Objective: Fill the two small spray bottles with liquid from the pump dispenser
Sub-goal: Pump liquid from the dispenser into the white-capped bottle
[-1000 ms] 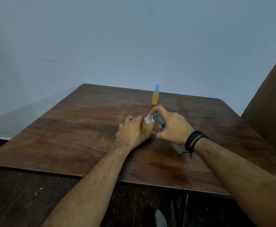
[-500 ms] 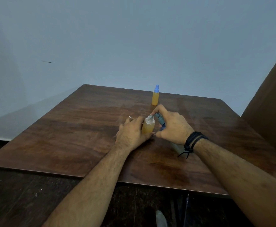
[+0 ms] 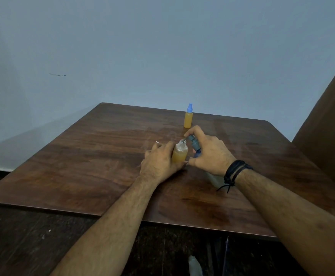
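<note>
Head view: on the dark brown wooden tabletop (image 3: 87, 168) the left hand (image 3: 158, 164) is wrapped around an uncapped small clear spray bottle (image 3: 180, 152) mostly full of orange liquid, standing upright; the right hand (image 3: 210, 156) grips the tilted grey-blue pump dispenser (image 3: 194, 144), its nozzle at the bottle's open neck; black cord bracelets (image 3: 234, 173) circle the right wrist; a second orange-filled small bottle with a blue spray cap (image 3: 188, 116) stands upright farther back, apart from both hands.
</note>
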